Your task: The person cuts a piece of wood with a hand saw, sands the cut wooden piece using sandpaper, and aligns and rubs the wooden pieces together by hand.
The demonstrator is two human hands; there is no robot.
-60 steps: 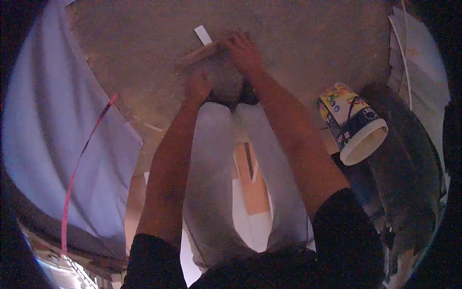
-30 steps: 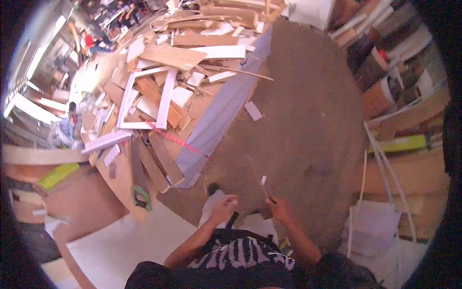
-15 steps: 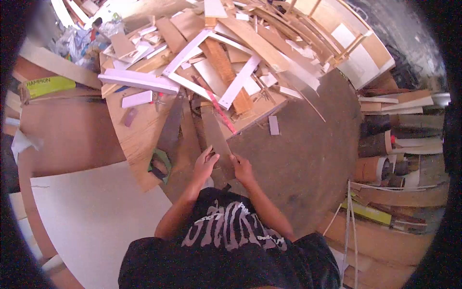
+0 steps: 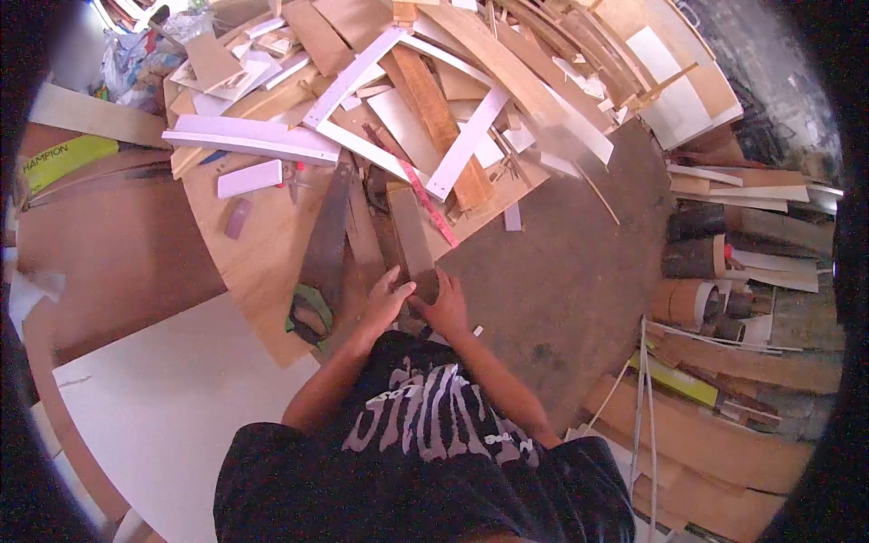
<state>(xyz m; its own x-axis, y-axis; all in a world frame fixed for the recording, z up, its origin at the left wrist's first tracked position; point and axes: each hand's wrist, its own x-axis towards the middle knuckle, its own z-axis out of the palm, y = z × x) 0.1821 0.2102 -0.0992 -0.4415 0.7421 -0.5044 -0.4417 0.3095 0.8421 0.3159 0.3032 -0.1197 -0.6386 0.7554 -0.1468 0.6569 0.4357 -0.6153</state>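
In front of my body I hold a narrow wooden board (image 4: 414, 233) with both hands, its far end pointing to the cluttered table. My left hand (image 4: 384, 305) grips its near end from the left, thumb on top. From the right side, my right hand (image 4: 444, 306) wraps round the same end. A handsaw (image 4: 328, 231) with a green and black handle lies left of the board. Close to the board's right edge a red marked strip (image 4: 429, 206) hangs over the table edge.
A white-painted wooden frame (image 4: 359, 80) and many offcuts cover the wooden table (image 4: 243, 271). A large white panel (image 4: 172, 398) lies at the lower left. Boards and rolls (image 4: 683, 301) are stacked along the right, beyond the brown floor (image 4: 570, 262).
My right hand has moved nearer to my left at the board's near end. The board has turned somewhat, so a side edge shows more. The view has shifted slightly.
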